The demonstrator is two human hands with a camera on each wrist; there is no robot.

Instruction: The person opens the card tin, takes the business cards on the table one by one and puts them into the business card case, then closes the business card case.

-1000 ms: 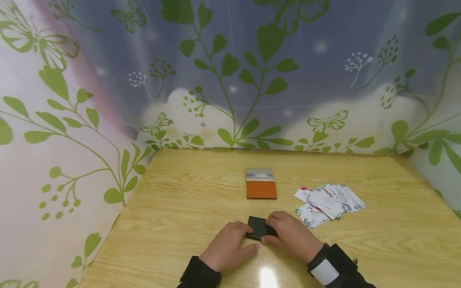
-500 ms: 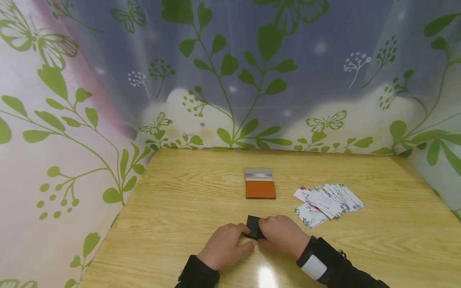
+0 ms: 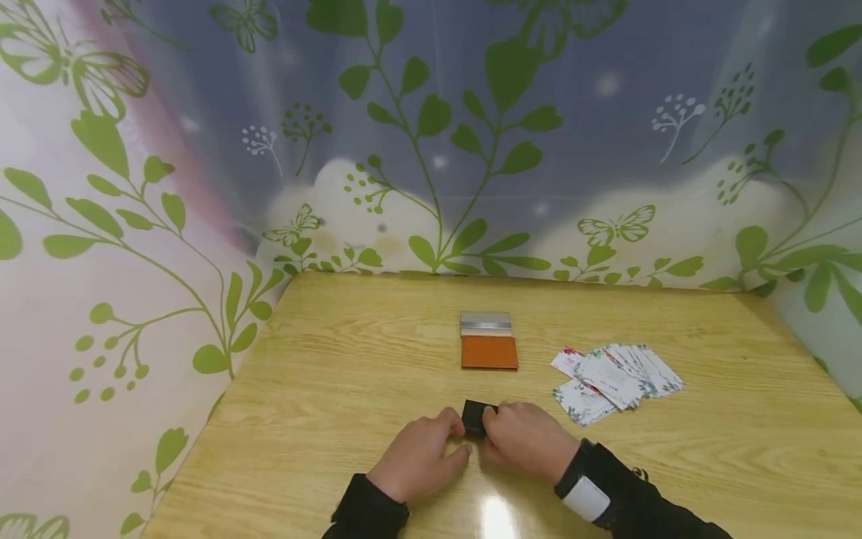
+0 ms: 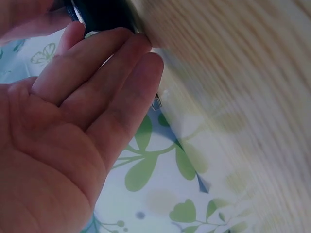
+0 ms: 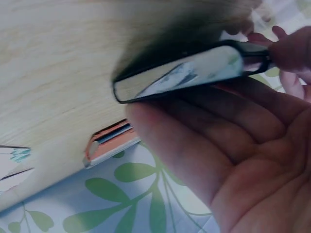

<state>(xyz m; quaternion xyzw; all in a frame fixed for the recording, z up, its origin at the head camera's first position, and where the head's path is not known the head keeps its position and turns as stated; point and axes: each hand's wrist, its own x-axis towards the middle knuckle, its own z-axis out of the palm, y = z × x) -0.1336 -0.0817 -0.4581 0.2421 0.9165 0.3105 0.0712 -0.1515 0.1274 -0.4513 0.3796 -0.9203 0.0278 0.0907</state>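
One hand does the holding: the right hand point(image 3: 528, 442) pinches a dark case point(image 3: 474, 418), its fingers and thumb closed round the end toward the table's right edge. The left hand point(image 3: 419, 458) sits at the case's other end, its fingers loosely extended and its thumb apart from them; it does not grip, and whether a fingertip touches the case I cannot tell. In the right wrist view the case shows a narrow, mirror-bright side framed in black. It is tilted, held low over the middle of the table point(image 3: 357, 352), and I cannot make out whether an edge rests on the wood.

Beyond the hands, nearer the table's far edge, lies an orange-and-silver case point(image 3: 489, 352), well apart from the dark one. A loose fan of printed cards point(image 3: 613, 378) spreads toward the right edge, some overlapping. Behind the far edge rises a leaf-patterned cloth point(image 3: 431, 142).

My judgement is that the step in hand is turning or steadying the dark case between both hands. The next move calls for a firm right pinch and a light left fingertip against the free end, so it does not slip.
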